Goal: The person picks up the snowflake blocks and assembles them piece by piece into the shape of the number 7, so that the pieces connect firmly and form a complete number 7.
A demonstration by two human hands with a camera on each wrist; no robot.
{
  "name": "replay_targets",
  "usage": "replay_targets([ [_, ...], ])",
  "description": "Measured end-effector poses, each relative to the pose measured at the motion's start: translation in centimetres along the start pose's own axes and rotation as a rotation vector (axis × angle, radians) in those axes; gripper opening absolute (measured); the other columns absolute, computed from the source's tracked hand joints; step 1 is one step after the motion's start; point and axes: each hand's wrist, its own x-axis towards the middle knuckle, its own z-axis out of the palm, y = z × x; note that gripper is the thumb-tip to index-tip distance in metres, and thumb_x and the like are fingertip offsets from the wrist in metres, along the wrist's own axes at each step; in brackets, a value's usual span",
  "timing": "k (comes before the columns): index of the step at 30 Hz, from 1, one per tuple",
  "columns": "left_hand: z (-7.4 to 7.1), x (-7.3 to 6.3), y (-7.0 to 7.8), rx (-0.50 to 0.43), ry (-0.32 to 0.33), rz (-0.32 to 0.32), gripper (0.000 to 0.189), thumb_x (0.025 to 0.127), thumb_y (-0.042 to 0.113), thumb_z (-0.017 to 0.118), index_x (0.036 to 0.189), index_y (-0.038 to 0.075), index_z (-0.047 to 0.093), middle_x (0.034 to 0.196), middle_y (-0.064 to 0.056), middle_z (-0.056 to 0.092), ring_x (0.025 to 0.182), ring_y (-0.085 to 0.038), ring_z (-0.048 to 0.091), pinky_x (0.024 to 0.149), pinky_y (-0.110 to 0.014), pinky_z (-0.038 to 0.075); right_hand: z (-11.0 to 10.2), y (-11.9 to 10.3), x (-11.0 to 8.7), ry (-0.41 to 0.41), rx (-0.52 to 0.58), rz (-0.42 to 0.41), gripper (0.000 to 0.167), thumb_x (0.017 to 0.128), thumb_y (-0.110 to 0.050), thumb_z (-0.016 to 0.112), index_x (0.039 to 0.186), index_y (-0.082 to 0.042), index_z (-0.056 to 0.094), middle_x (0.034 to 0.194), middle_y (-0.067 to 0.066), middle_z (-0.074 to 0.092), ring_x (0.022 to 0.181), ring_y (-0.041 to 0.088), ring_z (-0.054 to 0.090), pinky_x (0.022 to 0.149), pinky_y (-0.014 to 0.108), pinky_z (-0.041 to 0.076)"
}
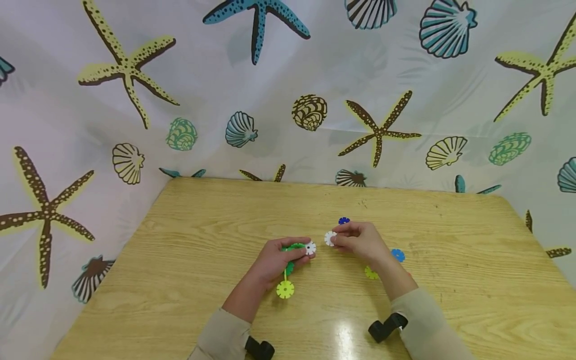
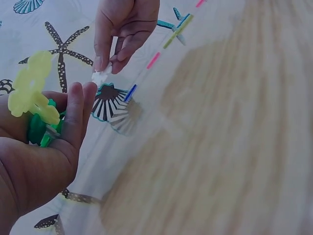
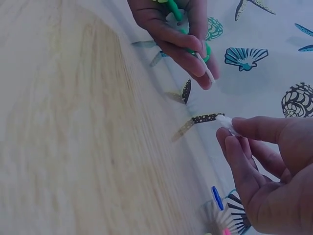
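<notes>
My left hand (image 1: pixel 273 261) holds a small cluster of joined, notched plastic discs. In it are green discs (image 1: pixel 290 269), a yellow disc (image 1: pixel 285 289) hanging below the hand, and a white disc (image 1: pixel 311 248) pinched at the fingertips. Fingers hide part of the cluster. To the right, my right hand (image 1: pixel 365 244) pinches a separate white notched disc (image 1: pixel 330 238) between thumb and fingers. A short gap lies between the two white discs. In the right wrist view, that loose white disc (image 3: pixel 225 123) sticks out past the fingertips, pointing toward the left hand.
On the wooden table (image 1: pixel 193 220), a dark blue disc (image 1: pixel 344 220) lies behind the right hand. A light blue disc (image 1: pixel 398 255) and a yellow-green disc (image 1: pixel 371 273) lie beside the right forearm. A curtain (image 1: pixel 270 150) printed with shells and starfish hangs along the table's back edge.
</notes>
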Motion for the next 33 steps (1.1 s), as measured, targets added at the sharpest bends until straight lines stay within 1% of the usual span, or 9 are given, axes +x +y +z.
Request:
replay_targets([
  [5,0.1,0.1,-0.2,-0.003,0.002,-0.006,0.036,0.098,0.000,0.058,0.133,-0.003,0.061,0.130,-0.025,0.062,0.099,-0.016,0.073,0.090,-0.024,0.059,0.2,0.1,-0.3,-0.008,0.026,-0.003,0.027,0.090,-0.004,0.072,0.115,0.005,0.069,0.103,0.012,0.069,0.085,0.014,0.071,0.082,0.032,0.063],
  [7,0.1,0.1,-0.2,-0.005,0.003,-0.009,0.036,0.098,0.000,0.058,0.134,-0.003,0.060,0.129,-0.025,0.063,0.099,-0.016,0.073,0.089,-0.024,0.059,0.2,0.0,-0.4,-0.003,0.031,0.008,0.026,0.090,-0.004,0.072,0.115,0.004,0.069,0.104,0.012,0.068,0.085,0.015,0.070,0.083,0.033,0.063],
  [12,0.0,0.1,0.0,-0.008,0.022,-0.009,0.036,0.098,-0.001,0.059,0.134,-0.001,0.061,0.126,-0.025,0.064,0.099,-0.017,0.073,0.088,-0.024,0.060,0.0,-0.2,-0.5,0.003,0.002,0.009,0.027,0.089,-0.005,0.073,0.115,0.001,0.070,0.108,0.012,0.067,0.086,0.014,0.070,0.083,0.032,0.063],
  [16,-0.1,0.2,0.1,-0.009,0.018,0.002,0.036,0.098,-0.001,0.058,0.134,-0.001,0.061,0.130,-0.026,0.061,0.102,-0.019,0.073,0.092,-0.027,0.059,-0.1,-0.5,-0.5,-0.001,-0.083,-0.054,0.027,0.089,-0.008,0.075,0.114,0.001,0.072,0.107,0.013,0.067,0.087,0.013,0.067,0.081,0.030,0.063],
  [20,-0.1,0.3,0.2,-0.017,0.020,0.006,0.037,0.098,-0.001,0.058,0.136,-0.002,0.060,0.135,-0.026,0.058,0.103,-0.019,0.073,0.094,-0.029,0.058,0.1,-0.5,-0.7,-0.037,-0.148,-0.107,0.026,0.088,-0.009,0.076,0.113,0.000,0.073,0.102,0.013,0.068,0.087,0.013,0.066,0.079,0.030,0.063],
  [23,-0.1,0.2,0.3,-0.024,0.024,0.000,0.037,0.098,-0.001,0.058,0.135,-0.002,0.060,0.135,-0.026,0.056,0.101,-0.018,0.073,0.092,-0.027,0.058,0.3,-0.5,-1.0,-0.078,-0.141,-0.121,0.026,0.088,-0.008,0.076,0.112,0.000,0.073,0.100,0.012,0.068,0.086,0.013,0.067,0.080,0.031,0.063],
  [27,-0.1,0.2,0.3,-0.030,0.023,-0.008,0.036,0.098,-0.002,0.058,0.134,-0.002,0.061,0.136,-0.027,0.053,0.100,-0.018,0.073,0.089,-0.023,0.059,0.6,-0.6,-1.3,-0.108,-0.116,-0.135,0.025,0.088,-0.006,0.075,0.112,0.001,0.072,0.101,0.012,0.068,0.085,0.012,0.068,0.081,0.035,0.063],
  [29,-0.1,0.2,0.2,-0.032,0.019,-0.011,0.036,0.098,-0.002,0.058,0.134,-0.002,0.061,0.136,-0.027,0.053,0.100,-0.017,0.073,0.089,-0.023,0.059,0.7,-0.7,-1.4,-0.107,-0.114,-0.140,0.024,0.088,-0.006,0.075,0.111,0.000,0.073,0.101,0.012,0.068,0.085,0.012,0.069,0.081,0.036,0.063],
  [33,0.0,0.3,0.1,-0.038,0.009,-0.016,0.038,0.098,0.000,0.058,0.135,-0.001,0.060,0.135,-0.026,0.056,0.098,-0.014,0.073,0.088,-0.023,0.059,0.8,-0.7,-1.7,-0.106,-0.145,-0.167,0.023,0.088,-0.007,0.075,0.110,-0.002,0.074,0.105,0.014,0.070,0.086,0.015,0.070,0.081,0.038,0.063],
])
